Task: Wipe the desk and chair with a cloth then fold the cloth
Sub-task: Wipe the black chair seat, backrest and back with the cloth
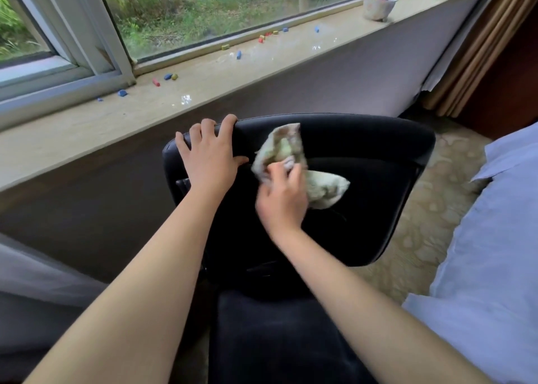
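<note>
The fingers (292,172) of the right hand (281,206) are curled round a crumpled pale green cloth (283,147) and hold it against the back of a black chair (364,162), just right of the frame's centre. This hand and the cloth are blurred. One end of the cloth sticks up toward the chair's top edge and another bunch bulges out to the right of the knuckles.

Just to the left, the left hand (208,156) lies flat on the upper left part of the chair back, fingers spread wide and holding nothing, the tips reaching the top edge and the thumb pointing toward the cloth. The two hands are near each other but apart.

The chair's dark seat fills the lower middle. Behind the chair, a beige windowsill (87,127) runs from the left edge to the upper right, strewn with small blue, red and yellow pieces (238,54), and a pale pot (378,5) stands on it at the upper right. A tan curtain (477,48) hangs at the right, above a patterned floor (431,214) and a bed (495,238) in a light blue sheet
</note>
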### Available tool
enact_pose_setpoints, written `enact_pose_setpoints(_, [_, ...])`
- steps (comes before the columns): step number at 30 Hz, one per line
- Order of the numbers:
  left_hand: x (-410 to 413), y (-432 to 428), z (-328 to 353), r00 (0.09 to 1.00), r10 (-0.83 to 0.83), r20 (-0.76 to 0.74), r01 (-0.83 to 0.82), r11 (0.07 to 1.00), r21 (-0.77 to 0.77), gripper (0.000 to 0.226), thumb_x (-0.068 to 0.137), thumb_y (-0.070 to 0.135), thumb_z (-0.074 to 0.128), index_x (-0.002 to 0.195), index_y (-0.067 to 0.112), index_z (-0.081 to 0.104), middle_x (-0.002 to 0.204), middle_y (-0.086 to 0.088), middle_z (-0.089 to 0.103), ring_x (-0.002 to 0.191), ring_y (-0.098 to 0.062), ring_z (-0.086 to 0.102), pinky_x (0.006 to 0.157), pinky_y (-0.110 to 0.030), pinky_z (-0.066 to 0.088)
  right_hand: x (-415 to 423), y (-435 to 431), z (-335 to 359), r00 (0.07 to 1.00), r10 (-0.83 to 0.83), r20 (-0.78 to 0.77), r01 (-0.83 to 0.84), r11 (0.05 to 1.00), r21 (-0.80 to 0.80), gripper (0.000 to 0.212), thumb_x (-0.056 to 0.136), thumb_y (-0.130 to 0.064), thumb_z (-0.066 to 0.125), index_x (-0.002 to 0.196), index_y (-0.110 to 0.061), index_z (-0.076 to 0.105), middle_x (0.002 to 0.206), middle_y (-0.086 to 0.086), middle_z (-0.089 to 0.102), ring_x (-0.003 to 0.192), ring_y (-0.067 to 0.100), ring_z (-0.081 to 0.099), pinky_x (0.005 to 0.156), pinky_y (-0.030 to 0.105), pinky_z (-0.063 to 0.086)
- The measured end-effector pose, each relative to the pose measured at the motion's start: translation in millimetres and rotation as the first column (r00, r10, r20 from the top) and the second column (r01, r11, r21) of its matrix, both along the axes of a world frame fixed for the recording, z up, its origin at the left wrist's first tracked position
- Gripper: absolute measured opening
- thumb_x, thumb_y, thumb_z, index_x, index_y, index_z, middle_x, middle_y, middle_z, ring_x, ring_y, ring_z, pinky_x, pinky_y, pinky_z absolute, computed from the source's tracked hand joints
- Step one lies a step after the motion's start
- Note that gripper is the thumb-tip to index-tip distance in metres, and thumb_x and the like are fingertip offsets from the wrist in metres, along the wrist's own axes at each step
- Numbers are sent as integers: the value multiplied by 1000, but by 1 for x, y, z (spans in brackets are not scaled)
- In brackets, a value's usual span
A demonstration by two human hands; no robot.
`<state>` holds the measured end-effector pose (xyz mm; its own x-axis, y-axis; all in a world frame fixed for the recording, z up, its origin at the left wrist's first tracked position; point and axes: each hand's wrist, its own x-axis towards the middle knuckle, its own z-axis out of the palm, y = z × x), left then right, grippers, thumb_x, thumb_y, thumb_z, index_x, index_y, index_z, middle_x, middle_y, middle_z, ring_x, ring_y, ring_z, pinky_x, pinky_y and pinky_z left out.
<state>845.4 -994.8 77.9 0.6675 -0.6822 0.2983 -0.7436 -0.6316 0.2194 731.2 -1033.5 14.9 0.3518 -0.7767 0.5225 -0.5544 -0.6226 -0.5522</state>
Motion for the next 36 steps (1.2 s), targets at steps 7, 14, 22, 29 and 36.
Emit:
enact_pose_setpoints(7, [0,-4,0,1000,2,0,-2,1000,9,65,85,37,62,141,30,28,134,-8,38,130,-32,28,112,-55,9,9,29,-16,934,300,-194,-303,953,12,24,71,-15,74,89,-13,59,85,14,53,69,31,58,40,30,45])
enact_pose_setpoints(14, [-1,-8,4,999,-26,-26,27,999,30,71,83,43,65,142,32,27,135,-8,37,131,-30,27,113,-55,8,-88,-67,-6,962,61,-268,-79,995,-55,18,75,-14,48,90,-11,57,88,18,52,63,35,56,43,30,36])
enact_pose_setpoints(22, [-4,-21,8,997,-67,-25,68,997,22,69,82,42,66,140,31,30,134,-8,38,130,-30,29,113,-56,8,-224,-164,12,856,-403,-323,504,789,352,9,91,-16,53,97,-9,53,116,22,53,88,33,50,68,32,33])
enact_pose_setpoints(29, [-10,-35,6,995,-97,-21,98,995,35,68,83,40,66,140,30,30,134,-9,38,131,-31,28,113,-57,6,-211,-145,35,928,-365,-71,370,894,251,23,90,-15,60,111,-7,59,122,18,48,89,26,49,73,27,34])
enact_pose_setpoints(36, [-21,-55,4,994,-111,-22,112,993,27,68,84,35,65,141,30,28,141,-9,32,138,-30,17,111,-61,6,-165,-126,10,984,27,-175,-66,974,-218,14,80,-5,63,94,-4,66,88,19,51,78,37,52,63,35,45])
